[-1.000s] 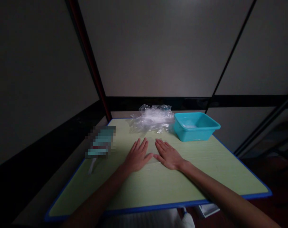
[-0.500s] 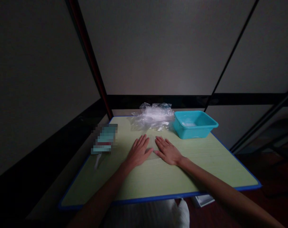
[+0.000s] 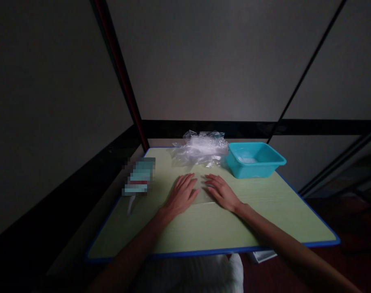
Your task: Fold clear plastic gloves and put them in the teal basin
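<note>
A thin, clear plastic sheet or bag lies flat on the table; its exact kind is hard to make out. My left hand rests over its left side, palm down, fingers stretched out and thumb pointing inward. On the opposite side, my right hand is also palm down with its fingers extended and slightly bent. Both hands cover parts of the clear plastic, and neither grips anything. A narrow strip of it shows between the two thumbs.
Beyond my hands lies a crumpled pile of clear plastic bags. A turquoise basin stands at the back right with something whitish inside. A pixelated flat object lies at the left edge, near a white strip. Wall panels rise behind the table.
My hands have moved slightly apart, and my right hand's fingers look more lifted and bent. The whole view has shifted a little, so the table sits farther right.
</note>
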Demonstrator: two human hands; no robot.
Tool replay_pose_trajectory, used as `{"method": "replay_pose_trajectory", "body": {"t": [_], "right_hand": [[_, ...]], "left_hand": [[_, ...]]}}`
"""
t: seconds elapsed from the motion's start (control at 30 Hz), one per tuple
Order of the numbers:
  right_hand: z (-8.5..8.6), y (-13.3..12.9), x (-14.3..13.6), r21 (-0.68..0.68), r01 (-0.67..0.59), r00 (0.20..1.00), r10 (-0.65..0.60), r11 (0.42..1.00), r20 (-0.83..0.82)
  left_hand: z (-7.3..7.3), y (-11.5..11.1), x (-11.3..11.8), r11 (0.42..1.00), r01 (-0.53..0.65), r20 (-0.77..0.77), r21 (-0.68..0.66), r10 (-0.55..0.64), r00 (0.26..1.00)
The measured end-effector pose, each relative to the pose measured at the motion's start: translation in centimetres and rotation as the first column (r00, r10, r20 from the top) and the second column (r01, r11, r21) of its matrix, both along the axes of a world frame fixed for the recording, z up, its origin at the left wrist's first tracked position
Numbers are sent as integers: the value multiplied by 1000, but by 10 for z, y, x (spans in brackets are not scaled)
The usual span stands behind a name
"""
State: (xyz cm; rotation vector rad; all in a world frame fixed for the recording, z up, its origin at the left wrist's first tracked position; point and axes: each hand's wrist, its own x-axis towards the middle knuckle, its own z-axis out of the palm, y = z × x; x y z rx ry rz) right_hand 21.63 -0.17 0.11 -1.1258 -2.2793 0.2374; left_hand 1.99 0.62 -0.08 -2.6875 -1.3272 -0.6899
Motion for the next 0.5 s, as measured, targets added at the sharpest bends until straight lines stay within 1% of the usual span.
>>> {"method": "replay_pose_trajectory", "body": {"t": [0.07,0.1,0.2,0.3,0.4,0.5], "right_hand": [[5,-5,4,22,-14,1000,14,1000,-17],[7,-7,7,30,-32,999,31,999,7],[16,-15,18,57,-113,979,101,992,177],[22,-21,29,101,-184,933,141,978,330],[25,-24,37,153,-220,892,136,963,430],[24,-24,41,180,-249,854,128,952,505]], "left_hand": [[4,-5,-3,1000,13,43,-8,-12,999],[6,-7,-6,1000,22,64,-17,-21,998],[11,-18,-17,996,75,103,-42,-70,992],[14,-29,-30,997,71,125,-34,-66,990],[15,-39,-40,998,59,109,-7,-58,992],[12,-45,-45,998,70,58,5,-70,996]]}}
